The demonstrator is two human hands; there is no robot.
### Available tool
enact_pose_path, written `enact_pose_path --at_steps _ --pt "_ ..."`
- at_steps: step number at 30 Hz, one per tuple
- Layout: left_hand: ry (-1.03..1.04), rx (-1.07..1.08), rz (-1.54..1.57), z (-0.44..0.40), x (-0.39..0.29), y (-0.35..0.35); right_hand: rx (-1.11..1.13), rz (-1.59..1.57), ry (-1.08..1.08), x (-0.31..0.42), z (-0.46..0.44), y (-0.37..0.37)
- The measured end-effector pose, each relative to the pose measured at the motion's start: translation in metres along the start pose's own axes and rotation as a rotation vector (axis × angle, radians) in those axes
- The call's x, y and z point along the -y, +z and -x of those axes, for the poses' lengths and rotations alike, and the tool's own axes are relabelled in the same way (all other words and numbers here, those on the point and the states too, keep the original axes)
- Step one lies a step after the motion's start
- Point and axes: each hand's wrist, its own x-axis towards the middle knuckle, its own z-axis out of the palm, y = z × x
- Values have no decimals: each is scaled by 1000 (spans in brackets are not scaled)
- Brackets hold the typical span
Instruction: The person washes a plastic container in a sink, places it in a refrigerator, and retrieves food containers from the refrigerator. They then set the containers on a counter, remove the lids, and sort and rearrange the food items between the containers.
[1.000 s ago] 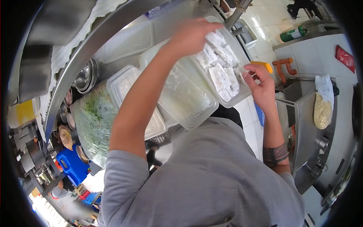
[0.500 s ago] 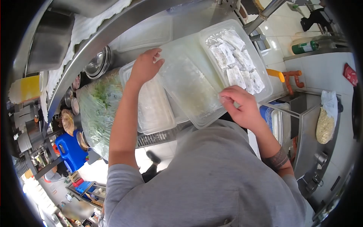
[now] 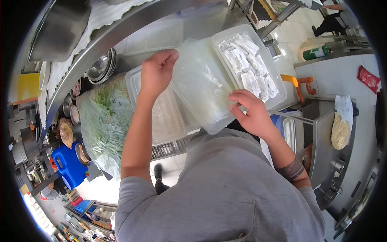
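Note:
A translucent plastic tub (image 3: 211,128) lies in front of me, and a thin, clear plastic sheet (image 3: 207,80) spreads over it. My left hand (image 3: 158,74) is at the far left side of the sheet, thumb and fingertips pinched at its edge. At the near right side, my right hand (image 3: 252,111) has its fingers curled at the sheet's edge; the exact contact is hard to see. Just beyond the right hand stands a tub (image 3: 282,93) holding several white-dusted rectangular pieces (image 3: 250,82). Another translucent tub (image 3: 175,121) lies under my left forearm.
A large plastic-wrapped bundle of greens (image 3: 107,121) lies on the left, beside stacked metal bowls (image 3: 100,68). A metal shelf edge (image 3: 86,46) curves above the counter. A blue jerrycan (image 3: 69,165) stands lower left. A yellow handle (image 3: 289,78) projects at the right. Another person (image 3: 336,20) is at upper right.
My left hand has closed from parted fingers into a pinch and risen slightly. My right hand has shifted a little left. The sheet's shine and folds have changed; the view has turned slightly.

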Motion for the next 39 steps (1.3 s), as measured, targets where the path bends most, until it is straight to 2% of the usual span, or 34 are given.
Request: enact_pose_path --at_steps 1,3,5,7,10,13,14,15,16,18,20,25,27,29,30,33,34,36,39 --pt "-132 43 118 3 -12 -7 -4 -5 4 -2 0 3" --pt "-162 90 97 5 -29 -17 -35 241 -95 -5 -4 9" --pt "-185 136 77 11 -38 -19 -29 267 -67 -8 -2 12" --pt "163 125 57 28 -44 -13 -10 296 -33 -10 4 12" --pt "195 431 67 63 -43 6 56 227 2 -13 14 9" --pt "99 515 -6 103 -32 62 20 204 4 -21 31 9" --pt "97 506 -12 111 -28 81 111 237 82 -23 35 8" --pt "117 468 -212 118 -25 100 200 267 162 -26 38 7" --pt "134 429 -413 120 -32 110 203 264 153 -28 41 8" --pt "98 453 -484 121 -44 125 360 267 307 -35 47 9" --pt "62 481 -562 118 -52 137 367 240 244 -64 60 14" --pt "104 754 -609 113 -36 167 373 80 86 -99 100 -3" --pt "77 688 -523 115 -45 168 322 -29 174 -112 118 -10" --pt "-36 630 -367 114 -63 160 340 -52 170 -125 134 -20" --pt "4 553 -323 116 -65 158 357 -61 175 -132 142 -25" --pt "-130 446 -321 121 -74 151 371 -135 256 -151 165 -39" --pt "-41 419 -295 124 -72 148 384 -129 248 -151 170 -45" --pt "-84 416 -380 132 -70 151 432 -98 345 -147 175 -56" --pt "-140 467 -480 133 -57 155 421 -65 270 -159 185 -61"
